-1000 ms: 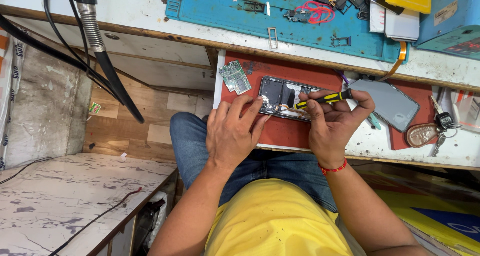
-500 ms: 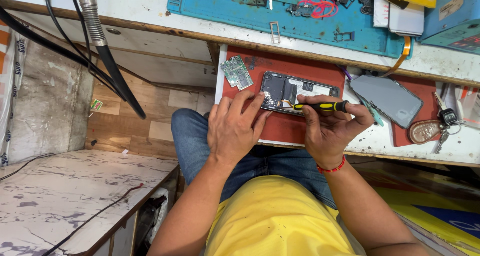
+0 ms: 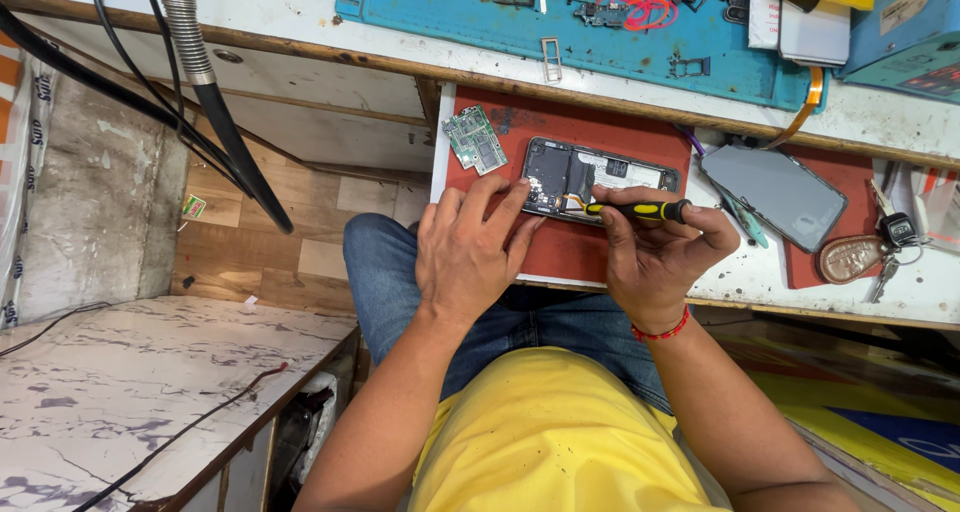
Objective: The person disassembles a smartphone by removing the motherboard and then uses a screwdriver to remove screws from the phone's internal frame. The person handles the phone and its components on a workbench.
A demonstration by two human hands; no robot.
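Note:
An opened smartphone (image 3: 600, 176) with its back cover off lies on a red mat (image 3: 560, 247) on a pull-out shelf. My left hand (image 3: 470, 252) rests flat on the mat, its fingertips pressing the phone's left end. My right hand (image 3: 655, 257) holds a black and yellow screwdriver (image 3: 640, 211), laid nearly level, with the tip pointing left into the phone's lower middle. A green circuit board (image 3: 473, 140) lies on the mat just left of the phone.
A grey phone back panel (image 3: 775, 194) lies on a second red mat to the right, beside a brown key fob with keys (image 3: 860, 255). A blue work mat (image 3: 600, 32) with small parts covers the bench behind. Black cables and a flexible metal hose (image 3: 200, 82) hang at left.
The view has shifted slightly. My right hand has drawn the screwdriver a little left and lower over the phone. My left hand stays pressed on the phone's left end.

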